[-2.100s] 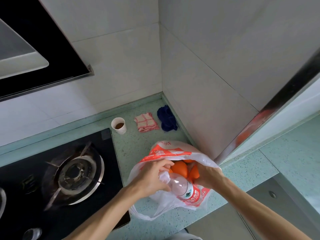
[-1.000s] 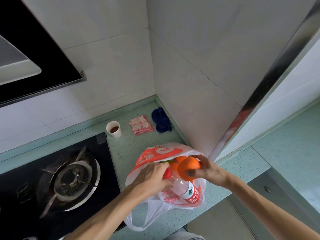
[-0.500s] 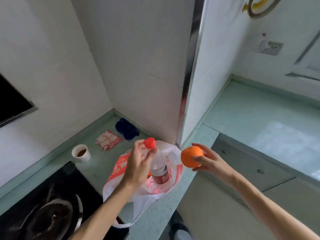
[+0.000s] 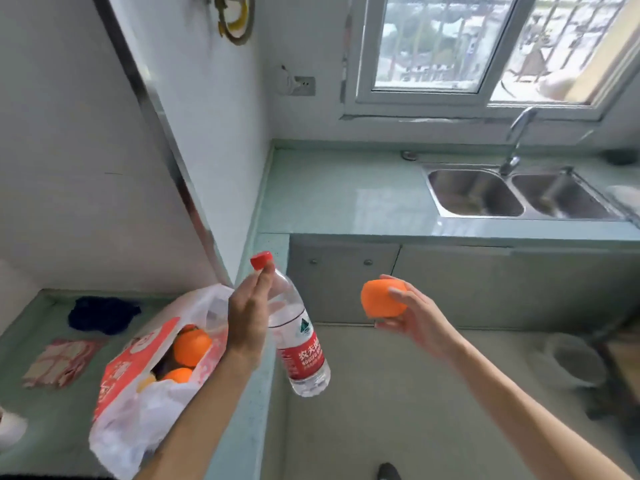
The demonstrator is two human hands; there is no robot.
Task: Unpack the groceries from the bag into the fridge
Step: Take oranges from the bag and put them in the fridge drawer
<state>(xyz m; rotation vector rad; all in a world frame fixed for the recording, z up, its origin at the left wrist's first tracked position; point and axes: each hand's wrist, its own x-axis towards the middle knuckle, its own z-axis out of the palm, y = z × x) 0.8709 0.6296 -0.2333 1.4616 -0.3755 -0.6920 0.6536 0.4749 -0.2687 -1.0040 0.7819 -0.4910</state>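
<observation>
My left hand (image 4: 247,320) grips a clear water bottle (image 4: 299,344) with a red cap and red label, held tilted in the air past the counter's edge. My right hand (image 4: 410,313) holds an orange (image 4: 379,303) out over the floor. The white and red plastic bag (image 4: 138,386) lies open on the green counter at lower left, with more oranges (image 4: 190,346) showing inside. No fridge is in view.
A blue cloth (image 4: 102,315) and a checked cloth (image 4: 62,362) lie behind the bag. A double steel sink (image 4: 519,194) with a tap sits under the window at right. Grey cabinets (image 4: 346,282) run below the counter. A white bucket (image 4: 575,358) stands on the floor.
Both hands have lifted the bottle and the orange out of the bag and swung right, away from the counter. My view has turned from the stove corner toward the sink and window.
</observation>
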